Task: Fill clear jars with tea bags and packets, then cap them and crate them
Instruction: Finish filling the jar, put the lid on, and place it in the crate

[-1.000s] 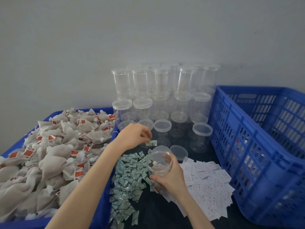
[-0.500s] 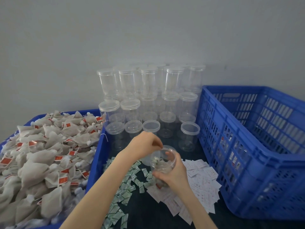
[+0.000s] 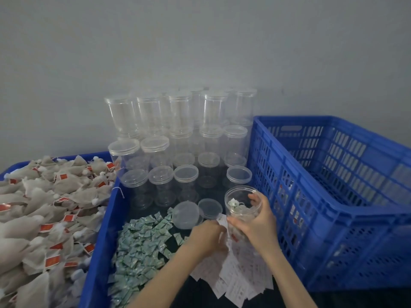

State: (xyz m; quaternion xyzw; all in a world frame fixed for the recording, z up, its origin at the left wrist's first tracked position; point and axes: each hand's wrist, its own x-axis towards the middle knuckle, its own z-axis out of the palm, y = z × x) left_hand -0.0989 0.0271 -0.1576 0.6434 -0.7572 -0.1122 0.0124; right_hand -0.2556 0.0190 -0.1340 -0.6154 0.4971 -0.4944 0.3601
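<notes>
My right hand (image 3: 259, 223) grips an uncapped clear jar (image 3: 241, 203) that holds tea bags and a small green packet. My left hand (image 3: 206, 235) is down on the pile of white paper slips (image 3: 235, 283), fingers pinched on one slip just left of the jar's base. A heap of green packets (image 3: 142, 247) lies to the left of my left arm. Beige tea bags with red tags (image 3: 44, 207) fill the blue bin (image 3: 97, 252) on the left. Two loose clear lids (image 3: 186, 213) lie behind my left hand.
Stacked capped clear jars (image 3: 178, 138) stand at the back against the grey wall. A large blue slatted crate (image 3: 333, 196) stands on the right, close to my right hand. The work surface is dark.
My left hand has left the jar's mouth after dropping a green packet in, and moved down onto the white slips. The jar shifted right, toward the crate.
</notes>
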